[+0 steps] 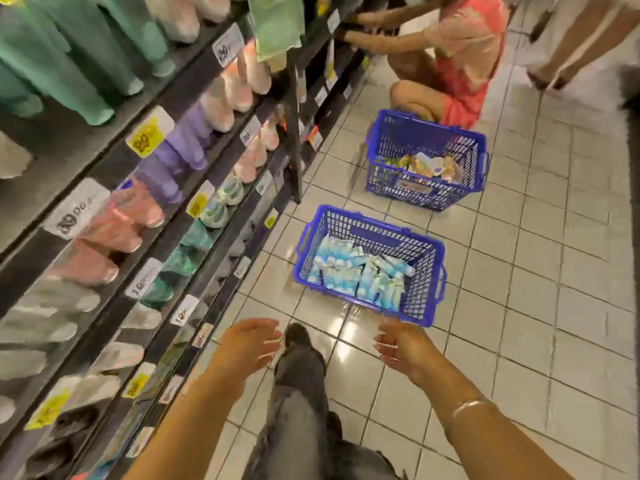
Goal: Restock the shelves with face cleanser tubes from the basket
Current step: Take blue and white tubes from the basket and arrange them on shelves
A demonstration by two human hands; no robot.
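Left hand: the left hand (247, 342) hangs empty over the pale tiled floor (519, 306), fingers loosely spread, pointing ahead.
Right hand: the right hand (401, 348) is empty too, fingers relaxed and apart, right at the near rim of the basket.
Basket: the blue plastic mesh basket (420, 311) sits on the floor just ahead, holding the pale blue and white face cleanser tubes (356, 271).
Key relation: tubes lie forward and slightly right; the right hand looks nearer. Most run lengthwise away from the person, a few crosswise.
Shelves: the dark store shelves (114, 216) run along the left, stocked with blurred tubes.
Farther: a second blue basket (381, 140), then a crouching person in pink (464, 64).
Hard to read: motion blur hides labels and any shelf gap.
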